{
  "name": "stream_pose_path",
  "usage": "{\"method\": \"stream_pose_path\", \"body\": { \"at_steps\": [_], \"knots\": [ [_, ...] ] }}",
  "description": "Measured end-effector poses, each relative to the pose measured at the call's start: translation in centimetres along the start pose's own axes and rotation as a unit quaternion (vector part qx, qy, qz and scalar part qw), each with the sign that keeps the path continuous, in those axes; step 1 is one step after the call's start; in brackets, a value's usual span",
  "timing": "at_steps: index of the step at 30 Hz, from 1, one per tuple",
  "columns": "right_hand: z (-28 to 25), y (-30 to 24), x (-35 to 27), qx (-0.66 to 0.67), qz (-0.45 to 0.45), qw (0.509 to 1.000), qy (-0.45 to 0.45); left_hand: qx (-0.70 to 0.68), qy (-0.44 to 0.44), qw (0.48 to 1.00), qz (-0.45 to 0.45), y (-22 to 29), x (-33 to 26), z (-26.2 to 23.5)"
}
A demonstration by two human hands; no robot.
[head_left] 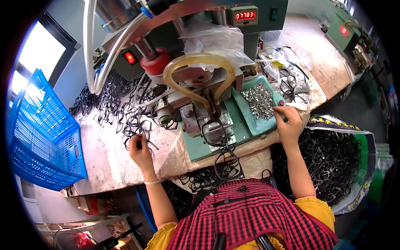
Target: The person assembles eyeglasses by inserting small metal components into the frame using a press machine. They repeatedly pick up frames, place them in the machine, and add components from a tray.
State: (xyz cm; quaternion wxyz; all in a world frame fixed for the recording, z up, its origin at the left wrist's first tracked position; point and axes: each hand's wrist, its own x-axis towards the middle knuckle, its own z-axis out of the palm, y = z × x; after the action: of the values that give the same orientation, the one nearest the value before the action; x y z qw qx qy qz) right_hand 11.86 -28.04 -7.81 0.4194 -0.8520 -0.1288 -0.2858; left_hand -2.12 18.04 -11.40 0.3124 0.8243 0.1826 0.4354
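My left hand (141, 156) is closed at the edge of a loose heap on the bench, its fingers pinching a thin black eyeglass frame (154, 146). My right hand (288, 125) is bent into a pinch at the right rim of a green tray (255, 128) of small metal pieces (259, 100). A dark red knob (281, 103) sits right by its fingertips; what they hold is too small to make out. Between my hands, a black eyeglass frame (203, 132) rests in the press fixture (216, 135). Another black frame (215, 166) hangs below it, over the bench edge.
A green press with a yellowish hose loop (200, 58) stands ahead. Many black frames (108, 100) lie on the bench at left, beside a blue plastic basket (46, 129). A large sack (368, 166) of black frames stands at right. Plastic bags (216, 41) hang on the press.
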Motion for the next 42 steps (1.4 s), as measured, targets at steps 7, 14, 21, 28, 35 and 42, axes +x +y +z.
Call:
{"method": "stream_pose_path", "body": {
  "at_steps": [7,14,21,28,35,42],
  "knots": [
    [2.5,-9.0,3.7,0.215,-0.108,0.966,-0.099,-0.288,0.009,0.955,-0.074,7.9,1.7,1.4],
    [6.6,-10.9,1.4,0.359,0.044,0.926,-0.104,-0.333,-0.056,0.926,-0.169,6.2,-2.0,4.3],
    [6.1,-12.0,2.0,0.426,0.096,0.890,-0.131,-0.421,0.013,0.907,-0.024,13.9,-0.1,2.4],
    [4.0,-15.1,1.9,0.436,0.132,0.877,-0.150,-0.408,-0.023,0.860,0.307,20.8,-0.3,-1.3],
    [4.2,-3.1,2.8,-0.094,-0.076,0.989,-0.088,-0.210,-0.226,0.869,0.388,22.1,-1.3,3.3],
    [5.9,0.8,2.8,-0.093,-0.099,0.990,-0.030,-0.216,-0.252,0.869,0.368,21.9,-1.5,3.6]
  ]
}}
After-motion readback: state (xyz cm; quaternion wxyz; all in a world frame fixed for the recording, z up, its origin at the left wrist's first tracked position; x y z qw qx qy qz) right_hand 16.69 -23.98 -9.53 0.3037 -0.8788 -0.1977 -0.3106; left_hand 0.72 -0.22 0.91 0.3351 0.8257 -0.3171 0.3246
